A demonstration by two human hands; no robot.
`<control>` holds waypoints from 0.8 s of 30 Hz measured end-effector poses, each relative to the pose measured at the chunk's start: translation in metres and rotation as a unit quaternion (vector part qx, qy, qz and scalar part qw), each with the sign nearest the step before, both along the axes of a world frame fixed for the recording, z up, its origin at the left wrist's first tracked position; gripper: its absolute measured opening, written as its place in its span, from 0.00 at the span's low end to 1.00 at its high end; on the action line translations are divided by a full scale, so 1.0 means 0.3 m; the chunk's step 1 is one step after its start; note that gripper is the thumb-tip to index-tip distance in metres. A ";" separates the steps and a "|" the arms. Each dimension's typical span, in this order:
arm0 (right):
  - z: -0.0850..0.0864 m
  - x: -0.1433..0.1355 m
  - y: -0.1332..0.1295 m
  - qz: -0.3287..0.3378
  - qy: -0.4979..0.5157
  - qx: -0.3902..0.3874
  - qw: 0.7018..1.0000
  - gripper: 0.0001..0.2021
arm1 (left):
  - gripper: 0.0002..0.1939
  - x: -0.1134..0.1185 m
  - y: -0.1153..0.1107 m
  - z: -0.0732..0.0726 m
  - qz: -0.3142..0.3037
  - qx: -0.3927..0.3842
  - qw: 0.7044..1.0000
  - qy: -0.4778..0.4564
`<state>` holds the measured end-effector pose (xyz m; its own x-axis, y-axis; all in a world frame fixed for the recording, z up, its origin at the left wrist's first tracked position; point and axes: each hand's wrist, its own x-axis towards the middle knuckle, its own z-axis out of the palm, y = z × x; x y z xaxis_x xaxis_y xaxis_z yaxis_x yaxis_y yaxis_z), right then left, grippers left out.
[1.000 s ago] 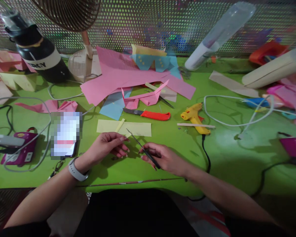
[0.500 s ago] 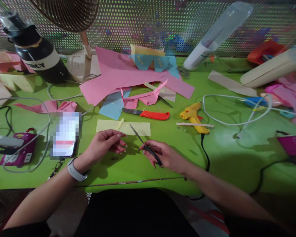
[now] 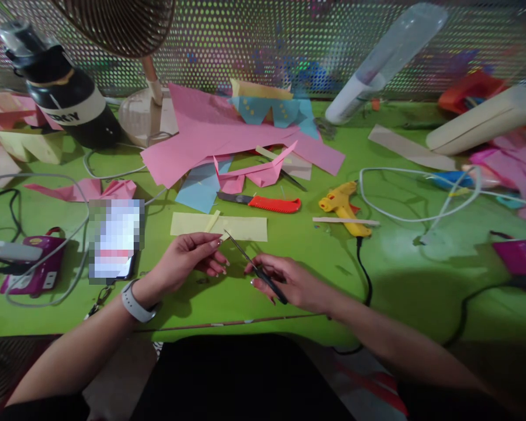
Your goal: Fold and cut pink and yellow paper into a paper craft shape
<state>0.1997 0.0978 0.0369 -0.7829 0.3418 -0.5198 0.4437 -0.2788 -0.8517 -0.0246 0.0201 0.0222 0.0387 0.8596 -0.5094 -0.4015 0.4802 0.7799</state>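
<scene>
My left hand (image 3: 199,252) is closed in a pinch, with a small piece of yellow paper (image 3: 225,235) showing at the thumb and forefinger. In my right hand (image 3: 284,278) are black-handled scissors (image 3: 263,275), their tips pointing up and left, close to that piece. Just beyond the hands lies a pale yellow paper rectangle (image 3: 245,228), with a narrow yellow strip (image 3: 213,221) across it. A red utility knife (image 3: 274,204) rests behind the rectangle. Further back is a folded pink paper shape (image 3: 249,175).
A yellow glue gun (image 3: 344,207) lies to the right, with a thin stick across it. On the left are a phone (image 3: 116,240), a purple power block (image 3: 35,266) and a black bottle (image 3: 70,96). Pink sheets (image 3: 201,128) and a fan (image 3: 151,82) stand behind. White cables loop at both sides.
The scissors' tips have moved slightly left and down, toward my left fingertips. The small yellow piece now shows there. My left hand has barely shifted.
</scene>
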 end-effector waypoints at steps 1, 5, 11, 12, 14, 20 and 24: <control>-0.002 0.000 -0.001 0.001 0.001 0.000 1.000 0.23 | 0.20 -0.001 -0.001 0.000 -0.001 0.000 1.000 -0.002; -0.011 0.001 -0.003 0.004 0.003 0.004 1.000 0.23 | 0.22 -0.003 -0.002 0.003 -0.001 0.004 1.000 -0.019; -0.009 0.000 -0.002 0.005 0.010 0.003 1.000 0.22 | 0.23 0.000 -0.001 0.006 -0.004 0.002 1.000 -0.031; -0.008 0.000 -0.001 0.005 0.010 0.004 1.000 0.22 | 0.23 0.000 -0.001 0.005 -0.005 0.003 0.999 -0.031; -0.005 -0.001 0.000 0.007 0.010 0.007 1.000 0.21 | 0.22 0.000 -0.002 0.002 -0.003 0.007 1.000 -0.029; -0.005 -0.001 -0.001 0.011 0.010 0.007 1.000 0.21 | 0.22 -0.004 -0.003 -0.004 -0.003 0.013 1.000 -0.021; -0.018 0.004 -0.002 0.009 0.014 0.009 1.000 0.20 | 0.23 -0.006 -0.003 -0.006 -0.001 0.017 0.999 -0.028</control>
